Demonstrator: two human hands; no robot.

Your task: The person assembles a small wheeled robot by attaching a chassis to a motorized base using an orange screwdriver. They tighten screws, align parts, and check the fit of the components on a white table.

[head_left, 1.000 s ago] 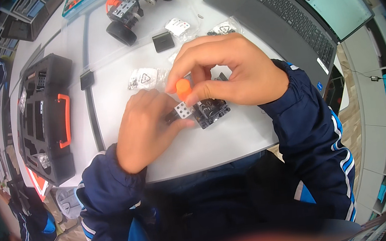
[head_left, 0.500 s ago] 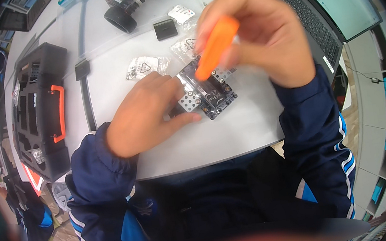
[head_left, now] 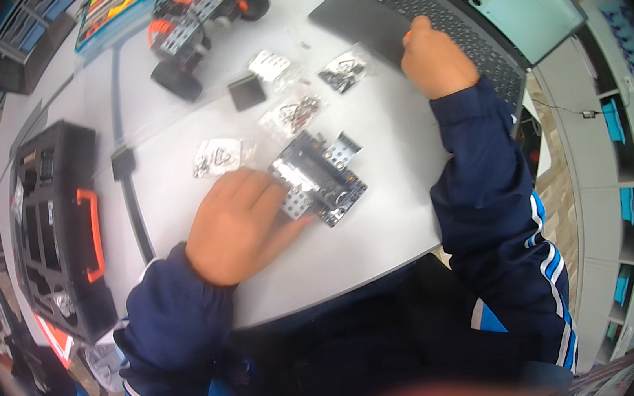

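Moving off the black assembly (head_left: 317,170) on the counter (head_left: 391,224), the right hand (head_left: 439,60) is over the laptop (head_left: 354,15), fingers closed on a mostly hidden orange tool (head_left: 407,36); tool work seems paused. The left hand (head_left: 235,228) stays at the assembly, its pinch unclear.

Before you on the table (head_left: 390,217) lies the assembly (head_left: 317,180), your left hand (head_left: 232,226) at its left side. Bags (head_left: 293,114) lie behind it, the car (head_left: 207,25) beyond; the case (head_left: 85,179) sits left, the laptop (head_left: 360,17) back right.
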